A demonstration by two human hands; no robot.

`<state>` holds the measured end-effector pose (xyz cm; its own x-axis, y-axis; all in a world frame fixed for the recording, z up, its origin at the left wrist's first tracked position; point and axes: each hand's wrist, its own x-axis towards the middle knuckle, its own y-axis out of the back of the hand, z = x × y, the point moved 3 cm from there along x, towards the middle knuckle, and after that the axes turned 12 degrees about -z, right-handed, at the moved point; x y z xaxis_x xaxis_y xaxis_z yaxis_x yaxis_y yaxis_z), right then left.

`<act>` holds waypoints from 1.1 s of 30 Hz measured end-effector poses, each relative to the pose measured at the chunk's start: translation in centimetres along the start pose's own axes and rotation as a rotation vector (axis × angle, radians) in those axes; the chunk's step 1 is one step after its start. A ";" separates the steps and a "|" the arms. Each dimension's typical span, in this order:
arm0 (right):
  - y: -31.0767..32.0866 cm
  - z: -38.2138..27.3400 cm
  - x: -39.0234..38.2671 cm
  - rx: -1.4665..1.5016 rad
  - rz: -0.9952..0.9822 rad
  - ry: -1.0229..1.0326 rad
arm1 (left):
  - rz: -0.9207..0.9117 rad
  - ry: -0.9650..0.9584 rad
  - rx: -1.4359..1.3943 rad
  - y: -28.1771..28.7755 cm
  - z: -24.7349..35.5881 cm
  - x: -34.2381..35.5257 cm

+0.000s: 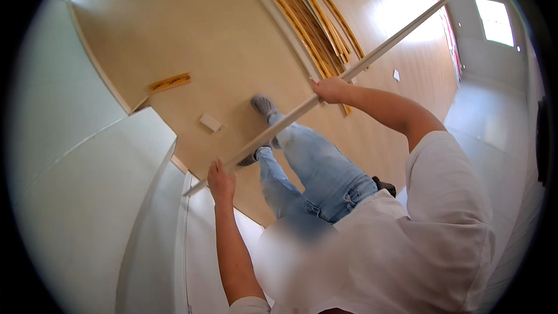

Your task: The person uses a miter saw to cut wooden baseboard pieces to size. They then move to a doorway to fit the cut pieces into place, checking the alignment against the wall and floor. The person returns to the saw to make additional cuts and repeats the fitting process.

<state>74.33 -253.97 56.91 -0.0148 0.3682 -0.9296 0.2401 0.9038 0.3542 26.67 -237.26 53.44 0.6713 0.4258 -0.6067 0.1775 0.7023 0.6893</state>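
Note:
A long, narrow white trim board (290, 115) runs aslant in front of my body, from the lower left up to the far right. Near its lower-left end my left hand (222, 184) is closed around it. Further along, my right hand (331, 89) grips the board from above, its fingers partly hidden. A small, thin red thing (314, 82) shows at the right hand's fingers; its kind is too small to make out. The board is off the floor, crossing above my legs and feet.
Several long wood-coloured strips (302, 14) lie on the wood-look floor (139, 23) ahead. A short wooden offcut (169, 82) and a white offcut (210, 122) are left of my feet. Pale walls (87, 157) with a jutting corner stand close at left; a window (494, 21) is at far right.

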 end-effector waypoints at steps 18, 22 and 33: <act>-38.0 8.8 31.9 0.303 0.253 -0.092 | 0.029 -0.248 0.161 -41.0 -10.0 24.0; -45.0 10.0 36.3 0.403 0.324 -0.174 | 0.100 -0.423 0.181 -43.9 -9.9 28.8; -53.5 7.2 36.5 0.640 0.616 -0.345 | 0.124 -0.792 0.374 -39.4 -7.7 36.6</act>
<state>67.89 -290.44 3.35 0.5547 0.5627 -0.6129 0.5971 0.2436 0.7642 38.74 -244.97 1.04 0.9780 -0.1314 -0.1622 0.2012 0.3856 0.9005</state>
